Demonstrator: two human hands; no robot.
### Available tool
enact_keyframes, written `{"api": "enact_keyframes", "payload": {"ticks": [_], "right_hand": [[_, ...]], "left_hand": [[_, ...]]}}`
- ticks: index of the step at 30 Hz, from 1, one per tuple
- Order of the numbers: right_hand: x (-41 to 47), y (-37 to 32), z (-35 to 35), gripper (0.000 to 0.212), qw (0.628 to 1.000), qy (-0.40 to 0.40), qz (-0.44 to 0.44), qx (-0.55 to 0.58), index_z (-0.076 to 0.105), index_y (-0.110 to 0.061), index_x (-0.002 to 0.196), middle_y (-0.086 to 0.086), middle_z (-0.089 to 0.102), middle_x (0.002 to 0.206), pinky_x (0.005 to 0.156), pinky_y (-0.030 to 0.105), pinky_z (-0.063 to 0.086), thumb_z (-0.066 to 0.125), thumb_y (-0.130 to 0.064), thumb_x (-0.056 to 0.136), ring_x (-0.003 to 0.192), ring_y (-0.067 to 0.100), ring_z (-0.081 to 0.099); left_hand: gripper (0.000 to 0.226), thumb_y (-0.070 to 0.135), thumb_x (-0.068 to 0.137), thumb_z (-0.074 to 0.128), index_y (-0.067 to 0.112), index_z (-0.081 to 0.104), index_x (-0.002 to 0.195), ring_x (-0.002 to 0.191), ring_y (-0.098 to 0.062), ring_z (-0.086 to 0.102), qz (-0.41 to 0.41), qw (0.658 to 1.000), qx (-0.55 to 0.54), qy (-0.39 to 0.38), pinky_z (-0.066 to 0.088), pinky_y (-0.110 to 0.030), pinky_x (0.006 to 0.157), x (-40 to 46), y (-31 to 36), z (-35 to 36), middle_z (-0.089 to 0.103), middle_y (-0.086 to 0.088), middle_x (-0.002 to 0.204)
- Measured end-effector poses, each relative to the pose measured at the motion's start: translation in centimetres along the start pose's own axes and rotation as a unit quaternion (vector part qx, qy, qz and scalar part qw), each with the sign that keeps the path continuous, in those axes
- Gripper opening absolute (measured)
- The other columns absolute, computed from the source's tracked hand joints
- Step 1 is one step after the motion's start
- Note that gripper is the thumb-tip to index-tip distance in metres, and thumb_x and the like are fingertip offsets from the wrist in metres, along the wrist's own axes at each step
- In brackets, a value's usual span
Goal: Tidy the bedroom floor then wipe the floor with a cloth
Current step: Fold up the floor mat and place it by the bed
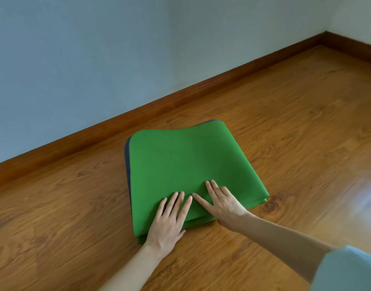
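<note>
Cloth: a large green fabric cloth [186, 169], folded into a thick rectangular pad of several layers, lies flat on the brown wood-grain plank floor [296, 127], near the dark wooden skirting board [159, 106] that runs below the pale blue wall [86, 49].
Underlayer: a dark blue edge [127, 162] shows along the far and left sides of the pad; whether it is the cloth's reverse or a separate sheet cannot be told.
Left hand: the left hand [170, 217] lies palm down on the near edge of the cloth, fingers straight and close together, gripping nothing.
Right hand: the right hand [220, 202] presses flat just beside it, fingers straight and spread, thumb pointing toward the left hand; it grips nothing either.
Step in hand: probably the wiping stage, with both palms loading the pad; no loose clutter shows on the floor in view.
Next move: likely a push forward or sideways, which calls for even downward pressure so the layers slide together and do not bunch.
</note>
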State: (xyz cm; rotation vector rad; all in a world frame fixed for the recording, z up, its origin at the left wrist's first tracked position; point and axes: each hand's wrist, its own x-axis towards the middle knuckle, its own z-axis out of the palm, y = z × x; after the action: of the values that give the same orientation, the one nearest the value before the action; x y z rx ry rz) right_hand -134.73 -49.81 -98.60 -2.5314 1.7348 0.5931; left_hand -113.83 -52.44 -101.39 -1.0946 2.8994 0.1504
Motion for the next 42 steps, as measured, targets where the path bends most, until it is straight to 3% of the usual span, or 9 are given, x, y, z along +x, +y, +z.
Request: {"api": "enact_keyframes", "payload": {"ticks": [4, 9, 14, 22, 26, 31, 34, 38, 42], "right_hand": [[-0.1, 0.9, -1.8, 0.102, 0.999, -0.011, -0.038, -0.027, -0.011, -0.018, 0.149, 0.036, 0.006, 0.150, 0.113, 0.044, 0.022, 0.064, -0.041, 0.084, 0.141, 0.042, 0.016], [0.2, 1.9, -6.2, 0.096, 0.999, 0.005, -0.038, -0.011, 0.010, -0.018, 0.150, 0.028, 0.038, 0.138, 0.094, 0.038, 0.041, 0.068, -0.045, 0.079, 0.121, 0.033, 0.047], [1.6, 1.4, -11.1, 0.093, 0.997, 0.052, -0.049, -0.029, 0.018, -0.017, 0.148, 0.006, 0.058, 0.102, 0.074, 0.032, 0.048, 0.064, -0.055, 0.077, 0.086, 0.022, 0.059], [1.0, 1.2, -16.4, 0.098, 0.986, 0.128, -0.007, 0.107, 0.013, -0.020, 0.149, 0.007, 0.041, 0.141, 0.103, 0.038, 0.029, 0.063, -0.060, 0.075, 0.126, 0.024, 0.041], [-0.4, 1.0, -20.2, 0.115, 0.971, 0.227, 0.040, 0.057, 0.039, -0.016, 0.141, 0.012, 0.061, 0.111, 0.082, 0.043, 0.048, 0.087, -0.047, 0.041, 0.094, 0.031, 0.061], [-1.8, 1.9, -26.3, 0.090, 0.962, 0.242, -0.024, 0.121, 0.032, -0.029, 0.144, -0.006, 0.057, 0.097, 0.081, 0.031, 0.040, 0.068, -0.037, 0.062, 0.091, 0.018, 0.055], [-1.4, 0.7, -26.3, 0.092, 0.974, 0.199, -0.034, 0.101, 0.019, -0.030, 0.148, -0.005, 0.052, 0.109, 0.089, 0.031, 0.037, 0.062, -0.045, 0.068, 0.101, 0.018, 0.050], [-0.4, -0.6, -23.6, 0.102, 0.982, 0.175, -0.006, 0.067, 0.019, -0.019, 0.147, 0.002, 0.049, 0.115, 0.091, 0.037, 0.038, 0.056, -0.058, 0.061, 0.102, 0.023, 0.048], [-0.4, 0.2, -23.8, 0.113, 0.986, 0.148, -0.032, 0.063, -0.002, -0.020, 0.149, 0.000, 0.038, 0.132, 0.102, 0.037, 0.032, 0.055, -0.068, 0.064, 0.116, 0.021, 0.039]], "left_hand": [[0.145, 0.051, 0.042, 0.089, 0.011, 0.002, 0.150, 0.124, -0.029, 0.051, 0.008, 0.999, -0.015, 0.040, 0.043, -0.046, 0.100, -0.1, -0.1, -0.1, 0.050, -0.014, 0.137], [0.147, 0.022, 0.039, 0.093, 0.014, -0.002, 0.151, 0.120, -0.030, 0.053, 0.017, 0.994, -0.008, 0.105, 0.047, -0.045, 0.097, -0.6, 0.4, -1.4, 0.050, -0.014, 0.137], [0.136, 0.006, 0.038, 0.088, 0.012, 0.011, 0.150, 0.129, -0.032, 0.038, -0.108, 0.979, 0.033, 0.168, 0.035, -0.048, 0.103, -0.3, -0.9, -4.7, 0.041, -0.018, 0.142], [0.086, 0.011, 0.039, 0.093, 0.012, 0.062, 0.118, 0.087, -0.022, 0.070, -0.109, 0.968, -0.052, 0.222, 0.051, -0.035, 0.082, -0.8, -5.6, -15.1, 0.073, -0.003, 0.098], [0.089, 0.029, 0.051, 0.091, 0.030, 0.050, 0.130, 0.089, -0.012, 0.067, -0.134, 0.956, -0.122, 0.230, 0.051, -0.029, 0.080, -2.1, -4.6, -22.1, 0.069, 0.012, 0.104], [0.095, 0.044, 0.051, 0.086, 0.057, 0.032, 0.129, 0.087, 0.019, 0.051, -0.138, 0.948, -0.189, 0.213, 0.030, 0.001, 0.083, -4.8, -5.3, -28.1, 0.050, 0.040, 0.096], [0.102, 0.050, 0.059, 0.080, 0.055, 0.016, 0.139, 0.109, 0.005, 0.050, -0.141, 0.960, -0.189, 0.150, 0.033, -0.021, 0.104, -5.1, -6.1, -27.5, 0.050, 0.029, 0.123], [0.109, 0.071, 0.071, 0.057, 0.039, -0.017, 0.145, 0.129, -0.005, 0.031, -0.113, 0.990, -0.038, 0.075, 0.016, -0.023, 0.110, -3.9, -5.8, -24.9, 0.030, 0.016, 0.144], [0.126, 0.093, 0.053, 0.037, 0.025, -0.007, 0.149, 0.128, -0.016, 0.038, -0.102, 0.989, 0.049, 0.090, 0.026, -0.034, 0.109, -3.4, -6.0, -24.4, 0.034, 0.006, 0.144]]}}
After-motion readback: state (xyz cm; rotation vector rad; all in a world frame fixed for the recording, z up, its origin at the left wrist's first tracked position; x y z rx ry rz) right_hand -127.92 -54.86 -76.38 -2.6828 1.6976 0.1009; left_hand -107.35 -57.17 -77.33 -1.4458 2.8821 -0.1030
